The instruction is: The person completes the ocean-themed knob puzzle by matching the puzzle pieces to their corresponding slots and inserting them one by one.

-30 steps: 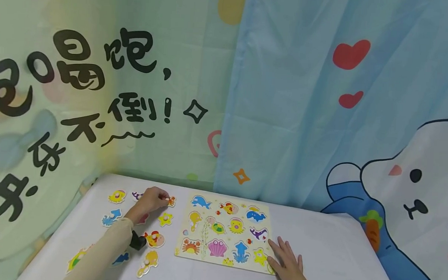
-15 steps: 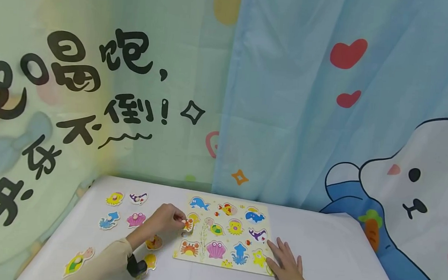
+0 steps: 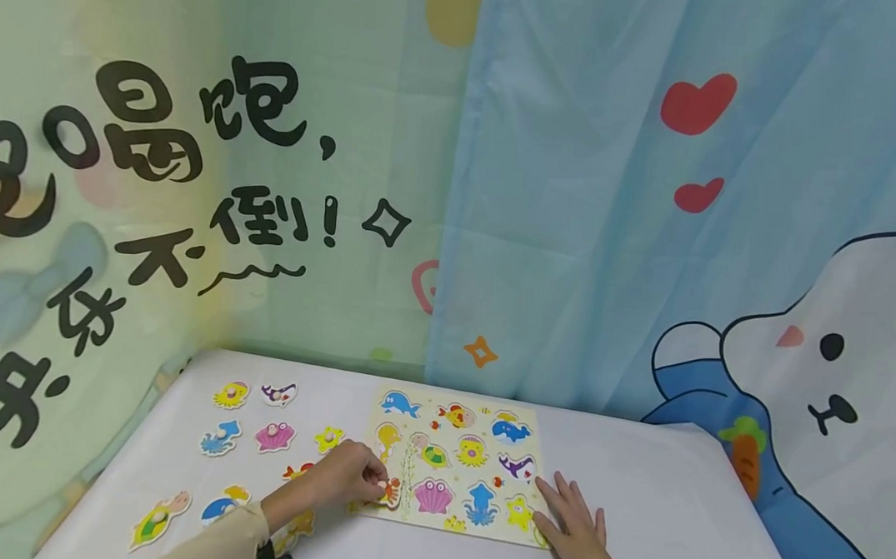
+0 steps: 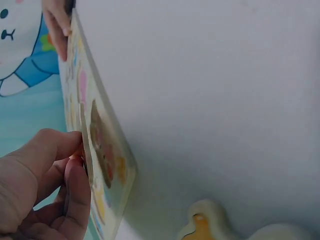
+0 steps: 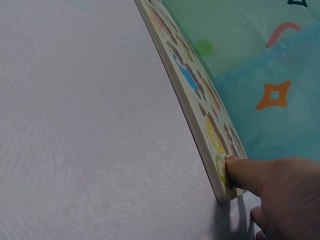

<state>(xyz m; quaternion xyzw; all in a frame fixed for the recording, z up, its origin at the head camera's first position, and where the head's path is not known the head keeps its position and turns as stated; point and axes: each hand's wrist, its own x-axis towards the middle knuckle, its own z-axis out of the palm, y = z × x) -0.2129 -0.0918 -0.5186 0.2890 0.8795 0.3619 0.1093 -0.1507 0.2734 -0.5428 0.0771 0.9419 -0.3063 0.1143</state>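
My left hand (image 3: 349, 475) pinches a crab puzzle piece (image 3: 391, 494) over the front left corner of the puzzle board (image 3: 429, 400). In the left wrist view the crab piece (image 4: 86, 150) stands edge-on between thumb and fingertips, close over the crab-shaped recess (image 4: 102, 150). Hand and piece cover most of that recess in the head view. My right hand (image 3: 576, 523) rests at the board's front right edge with its fingers spread. The right wrist view shows its thumb (image 5: 244, 172) pressing on the board's corner, beside the yellow starfish recess (image 5: 214, 136).
Left of the board, several knobbed sea-animal pieces lie on the white table, among them an octopus (image 3: 230, 395), a pink shell (image 3: 274, 437), a starfish (image 3: 328, 438) and a turtle (image 3: 160, 520). Printed curtains (image 3: 570, 235) hang behind the table.
The left hand has carried the crab piece from among the loose pieces rightward and toward the front, onto the board's front left corner. The right hand has stayed at the board's right edge.
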